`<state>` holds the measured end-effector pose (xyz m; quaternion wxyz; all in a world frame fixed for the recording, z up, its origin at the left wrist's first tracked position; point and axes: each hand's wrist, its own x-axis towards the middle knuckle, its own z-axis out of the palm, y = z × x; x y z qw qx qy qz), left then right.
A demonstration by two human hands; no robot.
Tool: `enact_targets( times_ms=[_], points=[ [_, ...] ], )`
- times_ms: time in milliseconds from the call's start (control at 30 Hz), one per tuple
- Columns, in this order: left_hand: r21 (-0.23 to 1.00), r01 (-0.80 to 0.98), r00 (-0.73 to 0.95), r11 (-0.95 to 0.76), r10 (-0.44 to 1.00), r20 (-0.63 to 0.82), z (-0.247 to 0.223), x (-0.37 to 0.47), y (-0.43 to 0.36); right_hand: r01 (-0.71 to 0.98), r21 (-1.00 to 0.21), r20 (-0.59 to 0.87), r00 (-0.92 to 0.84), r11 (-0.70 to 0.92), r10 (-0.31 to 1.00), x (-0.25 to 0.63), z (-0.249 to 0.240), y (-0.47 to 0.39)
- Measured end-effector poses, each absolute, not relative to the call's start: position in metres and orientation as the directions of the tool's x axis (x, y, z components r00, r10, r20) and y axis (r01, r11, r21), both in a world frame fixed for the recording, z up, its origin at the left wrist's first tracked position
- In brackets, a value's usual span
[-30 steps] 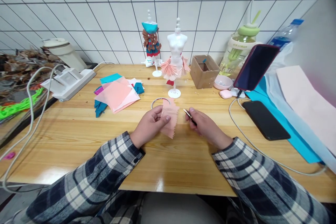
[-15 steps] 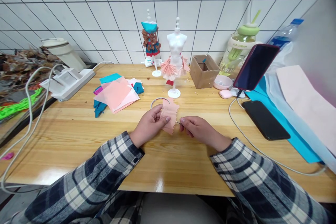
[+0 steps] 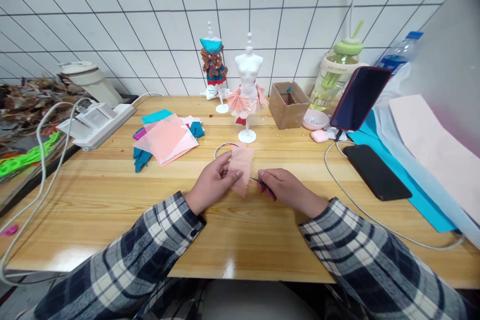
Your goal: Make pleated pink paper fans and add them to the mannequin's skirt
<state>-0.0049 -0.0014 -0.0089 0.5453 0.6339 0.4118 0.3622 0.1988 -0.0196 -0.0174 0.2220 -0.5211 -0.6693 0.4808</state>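
My left hand (image 3: 213, 180) pinches a piece of peach paper (image 3: 242, 165) with jagged edges, thumb on top. A thin metal ring (image 3: 221, 149) shows behind the fingers of that hand. My right hand (image 3: 283, 187) is closed on a slim metal tool (image 3: 261, 181), whose tip points at the paper's right edge; whether it touches is too small to tell. Beyond the paper stands a white mini mannequin (image 3: 249, 72) with pleated peach pieces (image 3: 240, 103) at its hips. Behind it to the left is a second mannequin (image 3: 213, 62) dressed in turquoise, brown and red.
Coloured paper sheets (image 3: 165, 137) lie on the left, near a white power strip (image 3: 99, 122). Toward the back right are a cardboard box (image 3: 290, 105), a pink bowl (image 3: 315, 119), a green-lidded bottle (image 3: 337, 70), a propped phone (image 3: 360, 97) and a black phone (image 3: 377, 171).
The view has tilted slightly upward. The metal tool shows more of its length between my right hand and the paper. Both hands keep their grips.
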Motion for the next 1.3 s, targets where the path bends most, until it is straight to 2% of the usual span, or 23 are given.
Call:
enact_targets(
  times_ms=[400, 967, 1300],
  points=[
    [0.986, 0.160, 0.412, -0.053, 0.911, -0.018, -0.0097, -0.0041, -0.0019, 0.532, -0.845, -0.164, -0.341, 0.046, 0.925, 0.1976, -0.0199, -0.0204],
    [0.990, 0.117, 0.426, -0.074, 0.904, 0.017, -0.0106, -0.0029, -0.0017, 0.593, -0.800, -0.155, -0.354, 0.094, 0.922, 0.1980, -0.0201, -0.0181],
    [0.982, 0.181, 0.380, -0.056, 0.925, -0.018, -0.0134, -0.0047, -0.0027, 0.634, -0.760, -0.138, -0.370, 0.141, 0.919, 0.1981, -0.0161, -0.0176]
  ],
)
